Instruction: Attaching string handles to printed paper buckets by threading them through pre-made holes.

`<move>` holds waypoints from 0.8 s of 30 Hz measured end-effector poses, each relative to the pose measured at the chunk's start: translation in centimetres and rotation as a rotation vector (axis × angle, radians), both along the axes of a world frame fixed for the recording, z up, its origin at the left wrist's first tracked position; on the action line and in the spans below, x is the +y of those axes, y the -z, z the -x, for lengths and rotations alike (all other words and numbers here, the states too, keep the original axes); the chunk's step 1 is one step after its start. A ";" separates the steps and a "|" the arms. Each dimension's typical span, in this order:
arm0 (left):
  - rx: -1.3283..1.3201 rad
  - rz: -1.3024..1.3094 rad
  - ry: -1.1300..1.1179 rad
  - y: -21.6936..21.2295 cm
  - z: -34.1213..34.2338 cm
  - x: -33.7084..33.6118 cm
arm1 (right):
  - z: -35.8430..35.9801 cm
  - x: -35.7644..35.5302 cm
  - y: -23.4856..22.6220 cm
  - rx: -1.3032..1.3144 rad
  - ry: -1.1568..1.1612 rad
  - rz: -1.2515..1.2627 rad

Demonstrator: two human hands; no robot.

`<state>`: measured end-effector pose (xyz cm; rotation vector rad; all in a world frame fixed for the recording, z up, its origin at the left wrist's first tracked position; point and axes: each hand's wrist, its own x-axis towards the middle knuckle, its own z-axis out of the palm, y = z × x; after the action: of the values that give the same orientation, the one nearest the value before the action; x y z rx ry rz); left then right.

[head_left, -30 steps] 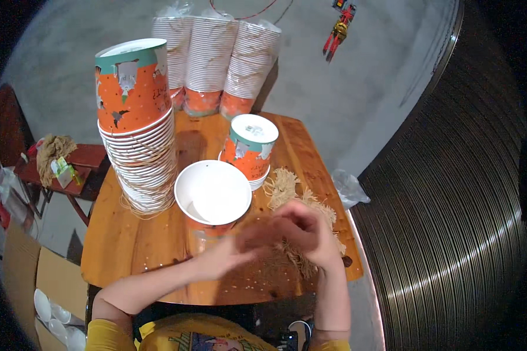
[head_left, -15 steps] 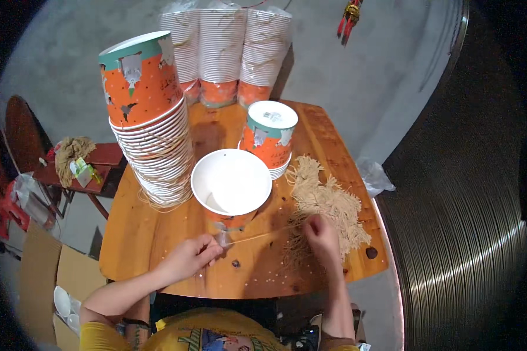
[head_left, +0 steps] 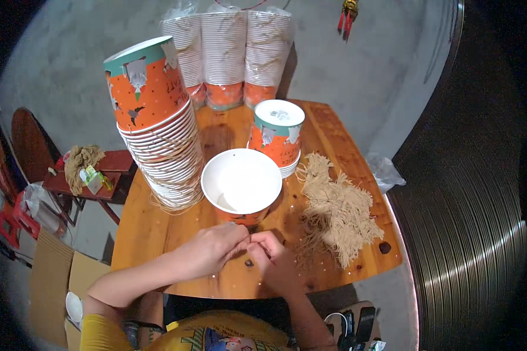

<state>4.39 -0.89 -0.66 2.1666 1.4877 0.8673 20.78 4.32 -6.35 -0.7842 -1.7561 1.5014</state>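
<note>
Both hands meet just in front of an upright white-lined paper bucket (head_left: 241, 181) with an orange outside. My left hand (head_left: 219, 248) is closed in a pinch near the bucket's base. Against its fingertips press those of my right hand (head_left: 270, 260), also pinched. The thin tan string that ran between the hands a moment ago is mostly hidden by the fingers now. To the right lies a loose heap of tan strings (head_left: 339, 210). Left of the bucket leans a tall stack of upside-down orange buckets (head_left: 158, 128), with strings hanging along their rims.
Behind the open bucket stands a short upside-down bucket stack (head_left: 278, 137). Several plastic-wrapped stacks (head_left: 223, 58) line the wooden table's (head_left: 216, 286) far edge. A red bench (head_left: 120, 161) with more string is at left, an opened carton (head_left: 50, 281) below it, a ribbed shutter (head_left: 468, 205) at right.
My right hand has moved left from the string heap to meet my left hand, which shifted slightly right. The string is no longer stretched between them. The view has shifted a little.
</note>
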 end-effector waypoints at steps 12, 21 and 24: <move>-0.179 -0.042 0.004 0.6 0.7 1.1 | 1.3 0.1 -0.3 0.029 0.144 0.253; -0.154 -0.065 -0.008 1.8 0.9 1.4 | 1.2 0.4 0.0 0.160 0.019 0.521; -0.142 -0.100 -0.014 1.8 0.9 1.6 | 1.3 0.3 -0.3 0.119 0.043 0.510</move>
<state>3.46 0.73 -2.48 2.1175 1.4196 1.0979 19.49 4.60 -6.04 -0.9478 -1.2694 1.9538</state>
